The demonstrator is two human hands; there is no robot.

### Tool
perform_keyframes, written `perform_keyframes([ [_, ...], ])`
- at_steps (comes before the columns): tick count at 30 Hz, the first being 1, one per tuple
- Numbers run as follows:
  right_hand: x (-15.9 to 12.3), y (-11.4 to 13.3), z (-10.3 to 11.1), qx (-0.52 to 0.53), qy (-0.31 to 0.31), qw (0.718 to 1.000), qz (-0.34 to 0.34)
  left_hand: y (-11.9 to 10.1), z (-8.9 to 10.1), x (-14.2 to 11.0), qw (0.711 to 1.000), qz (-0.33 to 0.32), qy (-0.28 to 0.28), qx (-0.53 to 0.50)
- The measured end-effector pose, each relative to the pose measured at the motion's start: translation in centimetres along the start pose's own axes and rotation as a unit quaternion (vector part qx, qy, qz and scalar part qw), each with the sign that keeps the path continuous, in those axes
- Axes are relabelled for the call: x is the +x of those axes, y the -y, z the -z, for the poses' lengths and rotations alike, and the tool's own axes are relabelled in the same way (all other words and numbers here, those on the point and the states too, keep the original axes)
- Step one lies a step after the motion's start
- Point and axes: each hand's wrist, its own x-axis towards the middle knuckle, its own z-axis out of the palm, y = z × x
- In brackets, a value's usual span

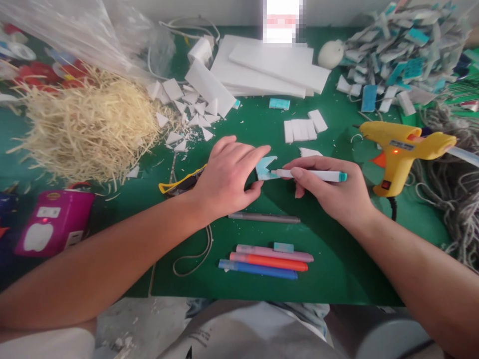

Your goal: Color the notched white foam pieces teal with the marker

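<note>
A small notched foam piece (265, 163), coloured light blue over much of its face, is pinched between the thumb and fingers of my left hand (234, 172). My right hand (329, 184) grips a white marker (318, 175) with a teal end, and its tip touches the foam piece from the right. Partly under my left hand lies a yellow utility knife (179, 184). A grey pen (265, 217) rests just below both hands. Nearer the table edge are pink, orange (269, 261) and blue (258, 269) markers, with a loose teal cap (283, 247) beside them.
At right stands a yellow glue gun (404, 144) with a lit light, near grey yarn (449, 184). White foam sheets (262, 65) lie at the back, foam scraps (190, 104) and straw (93, 119) to the left. A magenta box (56, 222) sits far left.
</note>
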Motion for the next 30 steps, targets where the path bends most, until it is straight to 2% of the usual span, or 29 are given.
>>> perform_keyframes([
  [6,0.02,0.04,0.04,-0.005,0.022,1.000,-0.011,0.00,-0.01,-0.02,1.000,-0.010,-0.008,0.001],
  [12,0.00,0.00,-0.06,-0.006,-0.006,1.000,0.001,-0.03,0.02,0.06,1.000,0.014,0.015,-0.009],
  [17,0.12,0.14,-0.06,-0.005,0.020,1.000,-0.005,0.05,-0.09,0.02,1.000,-0.010,-0.008,0.002],
  [21,0.12,0.21,-0.04,0.003,0.002,1.000,0.000,0.05,-0.09,-0.03,1.000,-0.015,-0.015,-0.001],
  [25,0.08,0.32,-0.06,-0.002,0.026,1.000,-0.005,0.00,-0.07,-0.02,1.000,0.002,0.002,-0.005],
  [30,0.17,0.32,-0.11,0.006,0.001,1.000,0.006,0.04,-0.14,-0.04,1.000,-0.004,-0.005,-0.005],
])
